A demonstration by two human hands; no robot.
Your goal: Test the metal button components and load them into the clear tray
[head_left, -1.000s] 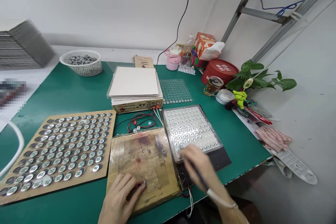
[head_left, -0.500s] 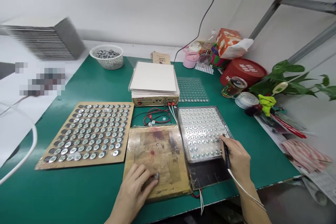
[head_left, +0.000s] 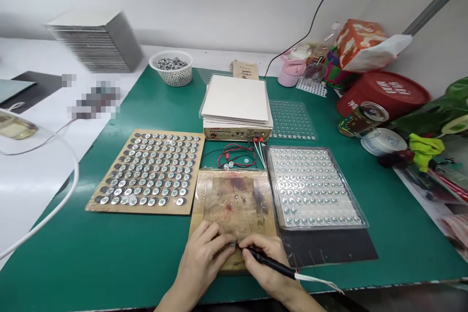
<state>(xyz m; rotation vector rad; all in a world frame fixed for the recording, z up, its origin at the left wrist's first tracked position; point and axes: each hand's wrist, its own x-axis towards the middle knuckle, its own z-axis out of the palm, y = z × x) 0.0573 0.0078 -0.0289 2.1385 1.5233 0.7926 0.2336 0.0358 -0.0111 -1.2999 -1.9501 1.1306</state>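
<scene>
Both my hands are at the near edge of a scarred wooden board (head_left: 234, 202) with red stains. My left hand (head_left: 206, 256) pinches a small metal disc (head_left: 232, 244) against the board. My right hand (head_left: 263, 262) is shut on a black pen-shaped probe (head_left: 270, 263) with a white cable, its tip at the disc. Whether they touch is hidden by my fingers. To the right, a clear plastic tray (head_left: 314, 187) holds rows of small metal discs. To the left, a tan perforated board (head_left: 146, 171) carries rows of round metal pieces.
A bench unit (head_left: 237, 133) with red and black leads stands behind the board, under a stack of white sheets (head_left: 236, 100). A white basket (head_left: 175, 77) of metal parts sits at the back of the green mat (head_left: 54, 263). A dark pad (head_left: 329, 248) lies under the tray's near edge.
My right hand has moved left from the tray to the board, beside my left hand, bringing the probe to the disc. The view has swung, shifting the bench contents right.
</scene>
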